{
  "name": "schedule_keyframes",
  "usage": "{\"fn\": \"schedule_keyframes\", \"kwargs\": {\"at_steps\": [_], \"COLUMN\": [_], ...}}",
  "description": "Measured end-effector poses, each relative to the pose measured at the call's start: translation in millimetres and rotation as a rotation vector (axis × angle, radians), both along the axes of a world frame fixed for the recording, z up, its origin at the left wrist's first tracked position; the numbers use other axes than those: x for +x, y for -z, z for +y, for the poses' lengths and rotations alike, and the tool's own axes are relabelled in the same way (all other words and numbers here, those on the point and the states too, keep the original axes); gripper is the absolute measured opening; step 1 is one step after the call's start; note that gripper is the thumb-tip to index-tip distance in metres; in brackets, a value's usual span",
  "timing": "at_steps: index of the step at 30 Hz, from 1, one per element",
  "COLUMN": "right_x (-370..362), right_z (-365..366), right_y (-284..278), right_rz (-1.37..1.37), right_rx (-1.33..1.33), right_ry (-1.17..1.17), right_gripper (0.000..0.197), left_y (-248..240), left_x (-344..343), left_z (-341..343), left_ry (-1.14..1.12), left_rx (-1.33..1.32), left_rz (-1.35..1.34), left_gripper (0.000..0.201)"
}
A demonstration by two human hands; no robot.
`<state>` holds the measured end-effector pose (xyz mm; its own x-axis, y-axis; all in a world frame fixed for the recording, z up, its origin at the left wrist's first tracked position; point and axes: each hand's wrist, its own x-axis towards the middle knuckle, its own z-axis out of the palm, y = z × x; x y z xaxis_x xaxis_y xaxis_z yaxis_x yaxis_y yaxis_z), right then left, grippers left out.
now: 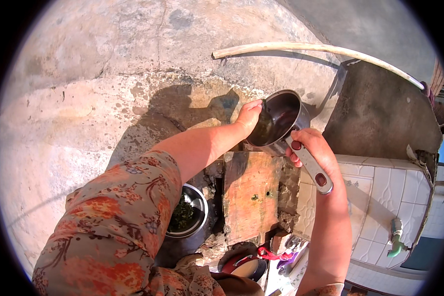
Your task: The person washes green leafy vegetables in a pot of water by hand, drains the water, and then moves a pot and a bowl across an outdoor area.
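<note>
A deep metal pot (286, 111) with a long grey handle (308, 163) is tilted in front of me, its mouth turned toward my left. My right hand (313, 145) closes round the pot where the handle joins it. At the far left side of the rim is my left hand (249, 117), its thumb on the edge and its other fingers mostly hidden. Something dark green and wet-looking lies inside the pot near that hand; its kind is unclear. Below my left forearm stands a steel pot (204, 212) holding chopped green leaves (182, 215).
A worn wooden board (251, 190) lies beneath the pot. A long pale pole (291, 46) crosses the stained concrete at the back. On the right are a tiled ledge (375, 222) and a green tap (395, 244). A red-rimmed bowl (244, 266) sits close to me.
</note>
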<state>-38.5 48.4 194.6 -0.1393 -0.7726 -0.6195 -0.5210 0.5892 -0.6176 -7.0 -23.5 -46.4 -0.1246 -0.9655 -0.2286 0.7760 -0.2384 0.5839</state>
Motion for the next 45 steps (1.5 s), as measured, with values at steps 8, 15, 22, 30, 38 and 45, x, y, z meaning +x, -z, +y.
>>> {"fn": "schedule_keyframes", "kwargs": {"at_steps": [8, 15, 22, 30, 38, 45], "right_x": [1, 8, 17, 21, 23, 27], "right_z": [-10, -13, -18, -19, -21, -23], "right_y": [-4, -11, -17, -22, -23, -25], "right_rz": [0.043, 0.086, 0.123, 0.126, 0.103, 0.104], "right_rx": [0.036, 0.026, 0.039, 0.048, 0.046, 0.049], "right_ry": [-0.054, -0.052, -0.092, -0.058, -0.061, -0.053], "right_gripper": [0.026, 0.026, 0.025, 0.022, 0.023, 0.021], "left_y": [-4, -2, 18, 3, -12, -14], "left_x": [6, -1, -16, -10, 4, 6], "left_z": [-5, -11, -23, -19, -13, -13], "left_ry": [0.006, -0.017, -0.036, -0.001, 0.028, 0.035], "left_rx": [0.032, 0.041, 0.011, -0.006, -0.016, 0.001], "left_rz": [0.028, 0.128, 0.227, 0.340, 0.338, 0.450], "left_gripper": [0.032, 0.034, 0.027, 0.023, 0.025, 0.026]}}
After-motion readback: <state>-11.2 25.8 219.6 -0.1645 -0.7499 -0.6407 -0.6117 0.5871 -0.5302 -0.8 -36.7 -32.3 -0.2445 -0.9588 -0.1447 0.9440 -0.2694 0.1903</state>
